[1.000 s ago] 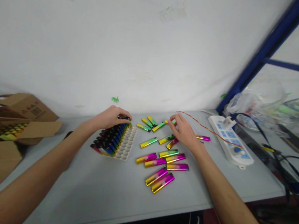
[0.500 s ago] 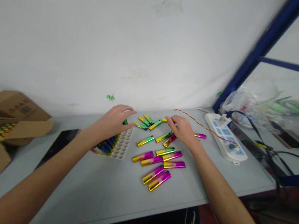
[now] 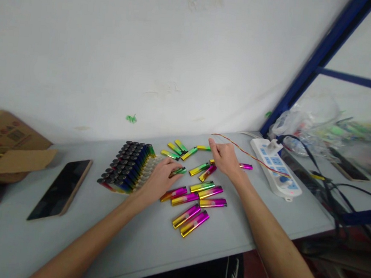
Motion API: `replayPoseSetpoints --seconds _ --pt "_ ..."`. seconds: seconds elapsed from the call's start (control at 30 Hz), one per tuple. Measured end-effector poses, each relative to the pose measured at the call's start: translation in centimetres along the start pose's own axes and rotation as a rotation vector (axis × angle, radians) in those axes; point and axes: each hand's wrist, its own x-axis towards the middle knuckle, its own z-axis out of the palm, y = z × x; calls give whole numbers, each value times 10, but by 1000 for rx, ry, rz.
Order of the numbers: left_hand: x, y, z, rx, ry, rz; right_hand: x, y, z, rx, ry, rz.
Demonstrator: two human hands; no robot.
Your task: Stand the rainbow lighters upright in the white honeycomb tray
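The left hand's [image 3: 159, 180] fingers are closed around a green-and-yellow lighter [image 3: 179, 171], its end poking out past the fingertips; whether it has left the table [image 3: 230, 228] cannot be told. Left of those fingers, packed rows of black-topped lighters [image 3: 127, 162] stand upright in a white cupped tray [image 3: 147, 170]. Judging by the rows, most of the tray is filled; a strip of uncovered cups shows between them and the left hand, which hides part of it. More than a dozen loose lighters appear left over: a green-and-yellow cluster [image 3: 181, 146] lies just beyond the left fingertips, pink-and-gold lighters [image 3: 194, 223] lie nearer the body and to their right, and others sit between the two hands. The right hand's [image 3: 226, 158] fingers are curled with the thumb raised; whether they grip anything cannot be told. Another green-and-yellow lighter [image 3: 203, 148] lies just beside that thumb, and a power strip [image 3: 274, 169] sits farther right of those fingers.
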Motion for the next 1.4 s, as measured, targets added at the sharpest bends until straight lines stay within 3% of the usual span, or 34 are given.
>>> replayPoseSetpoints --seconds 0.17,0.33,0.47,0.7,0.9,1.27,1.4 --pt "-12 6 -1 -279 114 -88 0 0 -1 -8 3 7" --pt "-21 20 2 -820 27 -270 -1 -2 -1 4 33 15" --pt "-22 24 -1 -1036 6 -396 -1 -2 0 0 19 31" --pt "-20 24 -8 -1146 -39 -445 -3 -3 1 26 8 40" --pt "-21 28 -8 -1178 -30 -470 -3 -3 5 144 -16 -54" --pt "-21 26 -2 -1162 8 -475 -2 0 7 71 -1 -116" --pt "-17 27 -15 -1099 80 -338 -2 0 5 14 -5 -113"
